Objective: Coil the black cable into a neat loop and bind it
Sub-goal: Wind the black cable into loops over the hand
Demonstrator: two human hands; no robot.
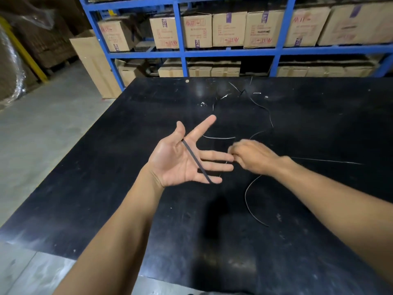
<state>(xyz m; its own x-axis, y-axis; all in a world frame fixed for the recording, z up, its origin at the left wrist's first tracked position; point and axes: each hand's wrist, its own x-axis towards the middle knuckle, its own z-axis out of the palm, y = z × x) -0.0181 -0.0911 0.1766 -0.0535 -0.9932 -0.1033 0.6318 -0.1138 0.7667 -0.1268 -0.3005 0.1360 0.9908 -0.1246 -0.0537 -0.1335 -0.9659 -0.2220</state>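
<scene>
Left hand (pixel 182 160) spread flat, black cable (pixel 196 161) across its fingers; blurred right hand (pixel 252 157) pinches cable. Black bench (pixel 127 188), boxed shelves (pixel 231 51) behind.

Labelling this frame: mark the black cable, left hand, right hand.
black cable (pixel 196 161): head view, strands crossing the open palm.
left hand (pixel 176 158): head view, middle of the palm.
right hand (pixel 252 156): head view, back of the blurred hand.

Thin black cable (pixel 196 161) is running in several strands diagonally across my open left palm (pixel 176 160); the rest is trailing loose in curves over the black table (pixel 127 188).
</scene>
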